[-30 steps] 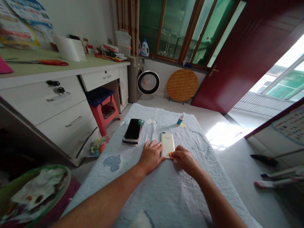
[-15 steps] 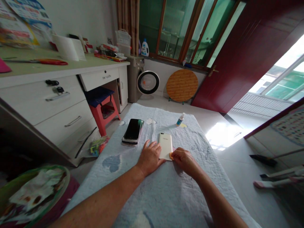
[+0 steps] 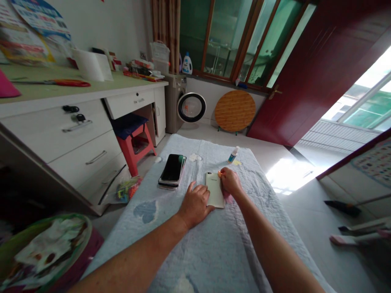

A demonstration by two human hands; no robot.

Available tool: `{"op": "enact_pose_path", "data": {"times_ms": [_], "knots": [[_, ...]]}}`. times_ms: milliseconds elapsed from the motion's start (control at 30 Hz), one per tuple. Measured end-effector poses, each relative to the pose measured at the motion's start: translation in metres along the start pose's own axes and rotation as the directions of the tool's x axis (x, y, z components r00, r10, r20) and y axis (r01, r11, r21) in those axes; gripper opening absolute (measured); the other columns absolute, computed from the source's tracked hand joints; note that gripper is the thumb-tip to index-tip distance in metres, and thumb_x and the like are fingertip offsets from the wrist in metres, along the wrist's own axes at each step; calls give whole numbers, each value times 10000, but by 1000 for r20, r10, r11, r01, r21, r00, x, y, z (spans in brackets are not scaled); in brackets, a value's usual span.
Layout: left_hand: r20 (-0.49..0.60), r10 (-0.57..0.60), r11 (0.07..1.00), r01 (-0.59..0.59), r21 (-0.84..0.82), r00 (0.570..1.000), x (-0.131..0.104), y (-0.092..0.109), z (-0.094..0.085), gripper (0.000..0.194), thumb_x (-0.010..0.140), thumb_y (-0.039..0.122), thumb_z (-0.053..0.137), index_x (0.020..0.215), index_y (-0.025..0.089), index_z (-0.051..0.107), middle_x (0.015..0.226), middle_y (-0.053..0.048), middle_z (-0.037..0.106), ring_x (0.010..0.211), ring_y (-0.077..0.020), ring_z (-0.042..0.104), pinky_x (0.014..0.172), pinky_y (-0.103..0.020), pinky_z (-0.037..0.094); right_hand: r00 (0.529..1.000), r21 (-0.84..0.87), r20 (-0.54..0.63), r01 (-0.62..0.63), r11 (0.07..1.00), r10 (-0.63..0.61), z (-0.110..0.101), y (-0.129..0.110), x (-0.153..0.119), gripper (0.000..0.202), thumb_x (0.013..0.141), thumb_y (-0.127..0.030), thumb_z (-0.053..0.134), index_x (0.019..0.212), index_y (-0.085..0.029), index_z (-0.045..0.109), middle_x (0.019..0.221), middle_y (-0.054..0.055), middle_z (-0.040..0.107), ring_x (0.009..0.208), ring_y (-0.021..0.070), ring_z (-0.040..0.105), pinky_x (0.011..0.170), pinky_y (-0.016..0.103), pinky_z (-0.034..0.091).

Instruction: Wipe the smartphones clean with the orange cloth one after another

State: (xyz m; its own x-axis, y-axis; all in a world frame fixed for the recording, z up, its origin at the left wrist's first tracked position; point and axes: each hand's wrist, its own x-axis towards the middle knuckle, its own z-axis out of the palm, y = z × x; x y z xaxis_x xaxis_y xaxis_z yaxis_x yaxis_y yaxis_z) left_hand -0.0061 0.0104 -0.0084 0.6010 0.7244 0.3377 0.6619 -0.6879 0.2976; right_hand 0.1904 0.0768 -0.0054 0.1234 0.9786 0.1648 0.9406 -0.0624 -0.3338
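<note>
A pale gold phone (image 3: 215, 191) lies back side up on the cloth-covered table (image 3: 201, 244). Against its left edge rests my left hand (image 3: 194, 204), fingers spread, with the thumb at the lower edge. My right hand (image 3: 229, 182) pinches a small orange thing (image 3: 219, 173) at the phone's upper right corner; most of it is hidden by the fingers. Something pink (image 3: 227, 198) shows under my right hand beside the phone. To the left is a stack of phones (image 3: 172, 169), the top one with its dark screen up. A small white-capped bottle (image 3: 233, 155) stands beyond the phone.
On the left are a white desk (image 3: 82, 122) with scissors (image 3: 67, 82) and a paper roll, a red stool (image 3: 134, 148), and a full waste bin (image 3: 91, 244). A washing machine (image 3: 174, 106) with its door open and a round wooden board (image 3: 235, 110) are at the back.
My right hand has moved up along the phone's right edge with the orange thing, from the lower right corner to the upper one. My left hand stays beside the phone.
</note>
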Motion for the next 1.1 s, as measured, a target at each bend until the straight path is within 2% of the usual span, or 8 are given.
{"op": "enact_pose_path", "data": {"times_ms": [200,467,600,700,833,967,1100], "knots": [[9,-6,1000,6,3,1000,0,0,2,401,813,498,633,1034,165,600,1108,-110,639,1098,-272,544,1106,-511,201,998,-76,53,21,997,-17,5,-5,19,292,824,-139,444,879,-140,731,875,101,695,812,169,603,725,233,400],[34,-22,1000,21,11,999,1,0,1,398,810,478,646,1060,173,601,1187,-119,626,1140,-277,530,1110,-504,210,972,-118,194,161,980,-136,15,-27,36,246,840,-139,492,921,-123,723,929,133,673,862,186,605,796,256,419],[30,-33,999,33,-4,999,1,2,-3,402,807,453,658,1080,166,592,1157,-117,642,1122,-275,541,1104,-504,220,950,-118,243,230,966,-196,22,-43,41,261,863,-151,483,984,-120,712,990,147,656,867,178,610,810,257,417],[24,-45,999,46,-6,999,0,3,-5,386,804,449,661,1057,164,599,1115,-112,662,1075,-272,563,1118,-534,169,940,-112,257,260,959,-225,20,-46,40,266,883,-179,479,1008,-130,709,1024,143,652,901,177,607,837,254,411],[3,-47,999,47,16,999,-1,5,-4,398,800,460,659,1056,160,604,1146,-131,650,1052,-277,568,1134,-571,71,952,-120,237,224,967,-191,9,-34,37,283,873,-127,456,979,-131,719,1002,138,673,908,180,613,831,260,413],[0,-58,998,58,14,998,-1,5,-3,384,809,493,634,1020,173,613,1114,-118,659,1032,-274,574,1135,-573,62,976,-137,196,126,983,-98,-1,-12,30,265,846,-115,475,906,-104,733,910,143,705,879,195,628,784,263,419],[12,-52,999,52,-3,999,-1,5,-3,372,829,499,604,1033,188,606,1136,-111,650,1059,-277,567,1132,-573,73,988,-121,152,17,992,1,-6,1,19,269,831,-150,483,911,-99,735,878,132,717,833,187,639,702,238,415]]}}
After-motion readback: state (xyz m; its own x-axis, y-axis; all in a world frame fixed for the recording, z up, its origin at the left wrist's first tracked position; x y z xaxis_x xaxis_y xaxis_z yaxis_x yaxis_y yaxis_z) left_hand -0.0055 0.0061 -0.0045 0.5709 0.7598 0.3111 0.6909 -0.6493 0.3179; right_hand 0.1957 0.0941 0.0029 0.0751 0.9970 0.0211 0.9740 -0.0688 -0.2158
